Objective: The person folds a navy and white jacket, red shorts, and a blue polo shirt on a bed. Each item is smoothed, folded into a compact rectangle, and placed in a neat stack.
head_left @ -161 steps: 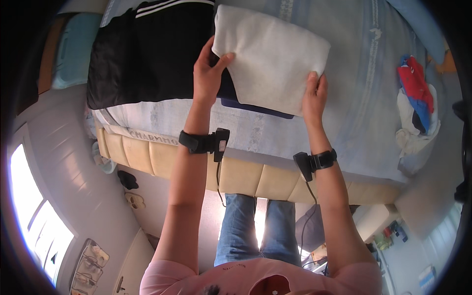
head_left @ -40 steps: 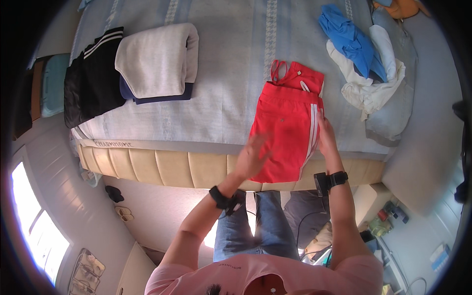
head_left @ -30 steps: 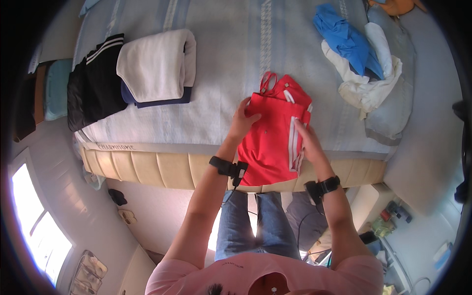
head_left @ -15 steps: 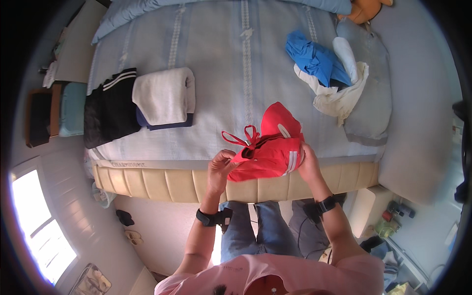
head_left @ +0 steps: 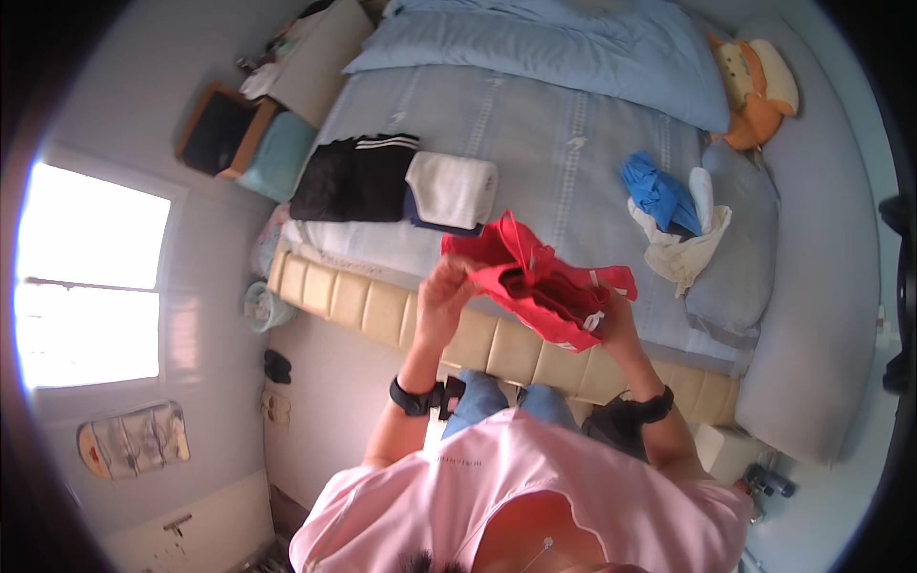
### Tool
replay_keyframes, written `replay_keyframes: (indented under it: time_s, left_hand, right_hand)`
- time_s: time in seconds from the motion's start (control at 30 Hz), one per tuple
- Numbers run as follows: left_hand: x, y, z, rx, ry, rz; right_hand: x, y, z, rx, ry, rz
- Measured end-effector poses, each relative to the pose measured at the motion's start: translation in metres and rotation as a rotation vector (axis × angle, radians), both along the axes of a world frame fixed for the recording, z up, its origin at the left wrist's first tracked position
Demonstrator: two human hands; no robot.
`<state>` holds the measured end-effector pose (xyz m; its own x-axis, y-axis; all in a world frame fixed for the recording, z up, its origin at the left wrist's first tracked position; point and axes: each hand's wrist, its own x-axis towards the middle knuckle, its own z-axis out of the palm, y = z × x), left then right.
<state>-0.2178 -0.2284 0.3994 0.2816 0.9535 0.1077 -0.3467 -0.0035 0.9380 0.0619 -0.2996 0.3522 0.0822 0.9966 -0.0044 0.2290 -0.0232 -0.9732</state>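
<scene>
Head: your left hand (head_left: 451, 286) and right hand (head_left: 619, 325) both grip the one red garment (head_left: 523, 298) above the bed's (head_left: 535, 162) near edge, not folded flat yet. Looks done, left: one black garment (head_left: 353, 181), one white garment (head_left: 454, 189), one navy garment (head_left: 449, 228) underneath. Unfolded, right: one blue cloth (head_left: 657, 191), white cloth (head_left: 676, 260), count unclear.

Head camera, left of pair: wide fisheye, upright, looking down and forward from above the person's pink shirt (head_left: 396, 492) at the lower edge. Hands (head_left: 442, 296) near, mid-frame; bed (head_left: 535, 162) beyond; window (head_left: 91, 329) far left. Edges curve toward the dark round rim.
</scene>
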Motion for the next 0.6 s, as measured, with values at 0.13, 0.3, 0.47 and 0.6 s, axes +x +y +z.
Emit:
replay_keyframes:
  time_s: [0.13,0.3,0.47,0.6]
  left_hand:
    - [-0.048,0.009,0.067,0.151,0.025,0.063]
    - [-0.078,0.058,0.136,0.322,0.007,0.079]
    - [-0.082,0.095,0.183,0.501,0.198,0.191]
    - [-0.102,0.070,0.219,0.232,-0.018,-0.086]
  right_hand:
    - [-0.030,0.007,0.082,0.037,0.019,0.126]
    - [-0.066,0.026,0.186,0.431,-0.058,-0.014]
    - [-0.104,0.056,0.273,0.650,-0.062,-0.095]
    - [-0.121,0.076,0.318,0.834,-0.186,-0.191]
